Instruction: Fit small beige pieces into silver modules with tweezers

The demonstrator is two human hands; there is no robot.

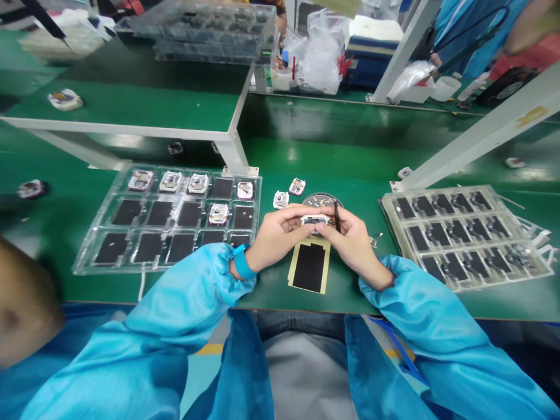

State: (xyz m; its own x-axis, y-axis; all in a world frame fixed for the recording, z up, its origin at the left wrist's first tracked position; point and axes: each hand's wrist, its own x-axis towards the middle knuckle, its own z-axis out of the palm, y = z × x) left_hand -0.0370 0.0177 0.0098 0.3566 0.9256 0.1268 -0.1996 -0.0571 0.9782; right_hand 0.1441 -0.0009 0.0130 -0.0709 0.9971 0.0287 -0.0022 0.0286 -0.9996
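A small white-framed device part point(315, 220) is held between both hands, thumbs on its near side. My left hand point(277, 234) grips its left side, with a blue band on the wrist. On the right side, my right hand point(350, 240) pinches the part and also has a dark thin tool point(336, 217) standing between its fingers. Just below the hands lies a black rectangular sheet on yellow backing point(310, 267). Behind them is a round dish of small pieces point(318, 200), partly hidden. Two more white parts point(280, 200) point(297, 186) lie to the dish's left.
A clear tray point(83, 256) with white parts and black pads is at left. Stacked trays point(459, 236) of black parts stand at right. A raised green shelf point(153, 96) and slanted white posts point(476, 131) rise behind. Another person's head point(26, 303) is at far left.
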